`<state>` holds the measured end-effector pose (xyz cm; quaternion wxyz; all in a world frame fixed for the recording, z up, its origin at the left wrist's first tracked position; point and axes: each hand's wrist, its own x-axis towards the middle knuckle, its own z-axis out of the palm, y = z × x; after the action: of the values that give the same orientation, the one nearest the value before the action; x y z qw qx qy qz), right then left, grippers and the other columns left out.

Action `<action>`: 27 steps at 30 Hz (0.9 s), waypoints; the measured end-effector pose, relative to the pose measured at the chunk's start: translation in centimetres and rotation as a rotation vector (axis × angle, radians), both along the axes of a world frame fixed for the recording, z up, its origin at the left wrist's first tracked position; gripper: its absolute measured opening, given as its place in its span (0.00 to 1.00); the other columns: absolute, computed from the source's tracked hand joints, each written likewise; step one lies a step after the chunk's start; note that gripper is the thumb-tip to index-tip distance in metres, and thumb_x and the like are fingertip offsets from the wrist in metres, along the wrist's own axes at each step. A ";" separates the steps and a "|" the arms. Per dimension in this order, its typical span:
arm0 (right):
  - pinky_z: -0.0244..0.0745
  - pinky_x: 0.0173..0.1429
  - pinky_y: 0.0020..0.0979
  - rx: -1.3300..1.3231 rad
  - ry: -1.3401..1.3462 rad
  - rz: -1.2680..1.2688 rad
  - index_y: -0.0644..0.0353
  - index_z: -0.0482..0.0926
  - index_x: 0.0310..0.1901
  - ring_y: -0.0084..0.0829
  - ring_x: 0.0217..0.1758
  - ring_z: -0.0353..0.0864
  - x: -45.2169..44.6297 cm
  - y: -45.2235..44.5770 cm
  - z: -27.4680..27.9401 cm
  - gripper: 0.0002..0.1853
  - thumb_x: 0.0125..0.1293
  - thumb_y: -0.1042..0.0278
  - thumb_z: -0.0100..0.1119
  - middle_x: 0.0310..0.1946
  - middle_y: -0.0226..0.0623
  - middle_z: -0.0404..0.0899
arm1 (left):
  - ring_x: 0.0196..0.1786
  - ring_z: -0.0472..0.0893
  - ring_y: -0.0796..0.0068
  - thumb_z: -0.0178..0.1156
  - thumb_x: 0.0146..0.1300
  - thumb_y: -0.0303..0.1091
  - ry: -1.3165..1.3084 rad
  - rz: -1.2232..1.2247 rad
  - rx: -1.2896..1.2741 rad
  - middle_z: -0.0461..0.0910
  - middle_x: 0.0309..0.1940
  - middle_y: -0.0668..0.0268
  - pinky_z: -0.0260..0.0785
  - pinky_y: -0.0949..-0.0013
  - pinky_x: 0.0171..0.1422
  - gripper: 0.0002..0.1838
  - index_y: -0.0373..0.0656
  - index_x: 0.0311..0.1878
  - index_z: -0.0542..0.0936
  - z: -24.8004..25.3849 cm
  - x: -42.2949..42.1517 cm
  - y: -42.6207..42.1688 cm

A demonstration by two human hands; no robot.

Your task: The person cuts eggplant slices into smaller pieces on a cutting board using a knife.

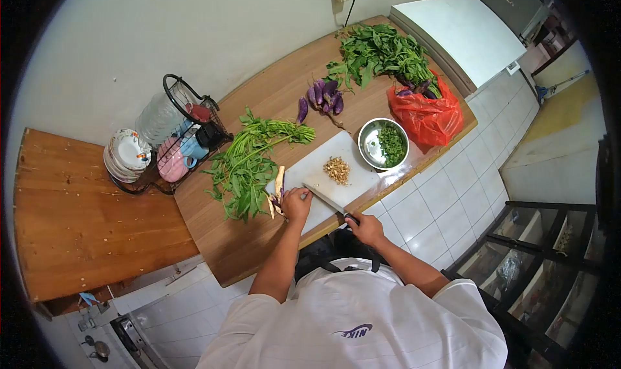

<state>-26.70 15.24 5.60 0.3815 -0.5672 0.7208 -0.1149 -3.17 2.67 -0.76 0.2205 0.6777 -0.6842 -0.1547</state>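
Observation:
My right hand [365, 228] is closed around the black handle of a kitchen knife [330, 201], whose blade points left across the white cutting board [359, 186]. At the board's left edge, my left hand [297, 204] has its fingers drawn together near the knife tip; what they hold, if anything, is too small to make out. Pale strips with some purple skin [279, 182] lie beside that hand. A small heap of chopped light-brown bits [337, 170] rests on the board. To its right stands a metal bowl [369, 158] with chopped greens.
Leafy greens [249, 168] lie left of the board. Behind it are purple eggplants [326, 96]. A red plastic bag [430, 120] with eggplants and more leafy greens [381, 52] occupy the table's right end. A dish rack [217, 136] with plates and cups stands at the left.

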 end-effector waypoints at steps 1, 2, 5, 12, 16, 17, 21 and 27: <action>0.82 0.46 0.51 -0.002 -0.021 -0.005 0.50 0.87 0.50 0.53 0.41 0.88 -0.3 0.3 0.0 0.24 0.74 0.38 0.57 0.33 0.47 0.88 | 0.44 0.83 0.62 0.77 0.53 0.42 0.019 0.004 0.002 0.88 0.36 0.74 0.71 0.55 0.54 0.07 0.55 0.34 0.91 0.0 0.0 0.0; 0.82 0.46 0.51 -0.004 -0.022 0.000 0.50 0.87 0.50 0.53 0.41 0.88 -0.6 0.3 -0.2 0.24 0.74 0.38 0.57 0.33 0.47 0.88 | 0.44 0.83 0.62 0.77 0.53 0.42 0.019 0.009 0.000 0.88 0.36 0.74 0.71 0.55 0.54 0.07 0.55 0.34 0.91 0.1 0.0 -0.1; 0.82 0.48 0.52 0.069 0.033 0.015 0.46 0.87 0.54 0.54 0.43 0.88 -1.2 0.5 0.1 0.23 0.74 0.39 0.55 0.35 0.50 0.88 | 0.44 0.83 0.63 0.77 0.53 0.40 0.015 0.021 0.007 0.88 0.35 0.74 0.72 0.56 0.53 0.06 0.55 0.33 0.91 0.7 -0.4 0.2; 0.82 0.48 0.51 0.049 -0.011 -0.022 0.48 0.88 0.54 0.53 0.41 0.88 -1.0 -0.3 0.4 0.25 0.73 0.37 0.57 0.33 0.49 0.88 | 0.42 0.83 0.60 0.78 0.52 0.37 0.087 0.027 0.009 0.87 0.33 0.73 0.75 0.56 0.49 0.06 0.53 0.32 0.90 0.6 -0.2 0.0; 0.83 0.48 0.47 0.088 -0.043 -0.032 0.48 0.88 0.56 0.51 0.41 0.89 -1.1 0.6 -0.5 0.25 0.73 0.37 0.58 0.34 0.47 0.88 | 0.42 0.84 0.59 0.77 0.51 0.36 0.099 0.029 0.006 0.87 0.33 0.71 0.75 0.56 0.49 0.06 0.52 0.30 0.89 0.3 -0.1 -0.1; 0.83 0.48 0.47 0.088 -0.044 -0.030 0.48 0.88 0.56 0.51 0.41 0.89 -1.0 0.9 -1.0 0.25 0.73 0.37 0.58 0.34 0.47 0.88 | 0.42 0.84 0.59 0.77 0.51 0.36 0.098 0.030 0.006 0.87 0.33 0.71 0.75 0.56 0.49 0.06 0.52 0.30 0.89 0.3 -0.1 -0.1; 0.83 0.49 0.49 0.053 -0.089 -0.053 0.49 0.88 0.55 0.53 0.42 0.88 -0.9 1.1 -1.8 0.25 0.73 0.38 0.58 0.34 0.49 0.88 | 0.41 0.84 0.58 0.77 0.50 0.35 0.103 0.013 0.013 0.86 0.32 0.69 0.75 0.56 0.47 0.05 0.51 0.30 0.90 0.3 0.0 -0.1; 0.83 0.51 0.52 0.042 -0.041 -0.001 0.48 0.88 0.56 0.55 0.45 0.88 -0.2 -0.7 -0.5 0.26 0.73 0.38 0.57 0.35 0.52 0.88 | 0.39 0.84 0.56 0.78 0.50 0.35 0.134 -0.022 0.003 0.87 0.33 0.67 0.75 0.56 0.47 0.06 0.50 0.31 0.91 0.0 0.3 -0.2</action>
<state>-26.91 14.57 5.15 0.4079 -0.5563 0.7154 -0.1113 -2.86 2.49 -0.80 0.2632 0.6587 -0.6750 -0.2032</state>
